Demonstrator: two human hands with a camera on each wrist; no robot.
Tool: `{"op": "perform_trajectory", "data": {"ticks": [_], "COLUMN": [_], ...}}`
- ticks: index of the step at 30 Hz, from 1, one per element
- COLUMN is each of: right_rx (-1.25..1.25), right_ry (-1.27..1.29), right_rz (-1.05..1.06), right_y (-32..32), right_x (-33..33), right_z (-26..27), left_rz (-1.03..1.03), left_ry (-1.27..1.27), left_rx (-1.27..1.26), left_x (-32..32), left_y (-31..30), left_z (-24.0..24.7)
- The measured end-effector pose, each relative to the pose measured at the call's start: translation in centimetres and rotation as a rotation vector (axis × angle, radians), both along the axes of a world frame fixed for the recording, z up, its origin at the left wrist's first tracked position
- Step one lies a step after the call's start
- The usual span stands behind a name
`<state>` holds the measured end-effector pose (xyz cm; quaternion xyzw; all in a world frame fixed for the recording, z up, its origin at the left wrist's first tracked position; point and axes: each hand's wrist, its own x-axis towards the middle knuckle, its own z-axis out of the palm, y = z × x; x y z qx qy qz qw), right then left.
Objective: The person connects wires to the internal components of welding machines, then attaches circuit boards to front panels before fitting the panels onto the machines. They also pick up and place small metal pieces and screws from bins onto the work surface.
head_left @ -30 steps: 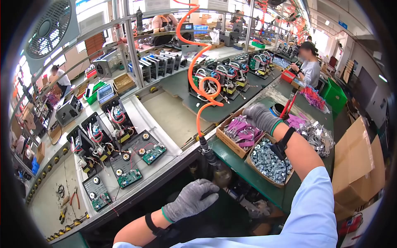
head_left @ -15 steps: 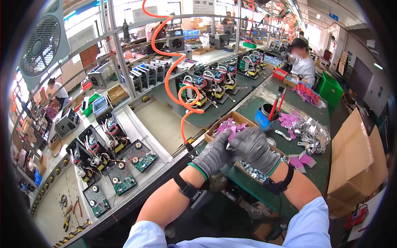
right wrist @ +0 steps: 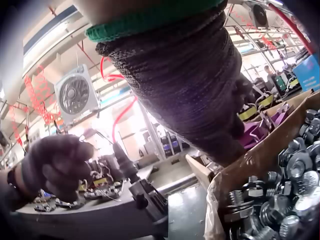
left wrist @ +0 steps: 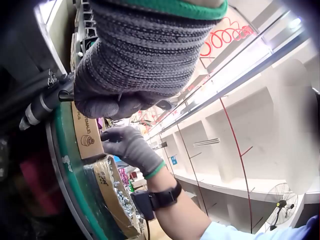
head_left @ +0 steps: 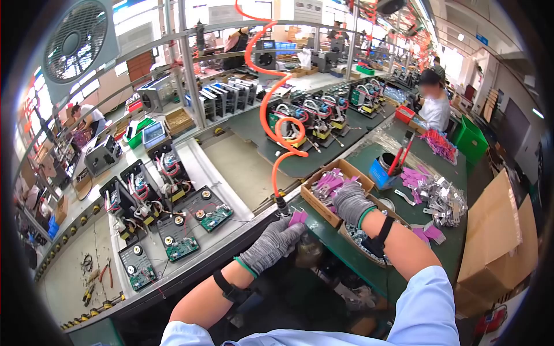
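Note:
My gloved left hand (head_left: 274, 242) is near the front edge of the bench and pinches a purple-covered metal tab (head_left: 298, 217), which sticks up past the fingertips. To the right, my gloved right hand (head_left: 352, 203) reaches down into a cardboard carton (head_left: 321, 206) of similar purple pieces (head_left: 328, 183). Its fingertips are hidden from above; in the right wrist view they dip behind the carton wall beside the purple pieces (right wrist: 265, 127), and I cannot tell whether they grip one. Below that wrist is a second carton full of bolts (right wrist: 272, 205).
An orange coiled hose (head_left: 266, 109) ends in a dark tool (head_left: 281, 205) close to the left hand. A blue box (head_left: 381, 175) with red-handled tools stands behind the cartons, beside loose metal tabs (head_left: 447, 199). Circuit boards (head_left: 182, 248) lie on the left; a person (head_left: 434, 106) works farther back.
The left hand rose from low and empty, met the right hand over the cartons, then moved back left with a purple-covered tab. The right hand is now down at the carton of purple pieces.

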<state>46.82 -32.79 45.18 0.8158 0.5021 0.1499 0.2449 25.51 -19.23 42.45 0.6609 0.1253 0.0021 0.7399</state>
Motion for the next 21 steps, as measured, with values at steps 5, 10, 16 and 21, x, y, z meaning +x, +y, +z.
{"op": "perform_trajectory", "data": {"ticks": [5,10,16,21], "right_rx": [-0.122,-0.176,-0.081,0.446], "right_ry": [0.348,0.267,0.171,0.086], "right_rz": [-0.217,-0.238,-0.158,0.629], "right_y": [2.5,2.3,-1.1,-5.4], "right_x": [-3.3,0.3,2.5,-5.6], "right_z": [6.2,1.2,3.4,5.1], "left_rz": [0.052,0.066,0.091,0.075], "left_ry": [0.053,-0.004,-0.035,-0.021], "left_rx": [-0.111,-0.187,-0.211,-0.686], "left_x": [-2.7,-3.3,-3.4,-1.7], "left_y": [0.8,1.0,0.5,-1.6], "left_z": [0.2,-1.6,-2.1,-3.3]}}
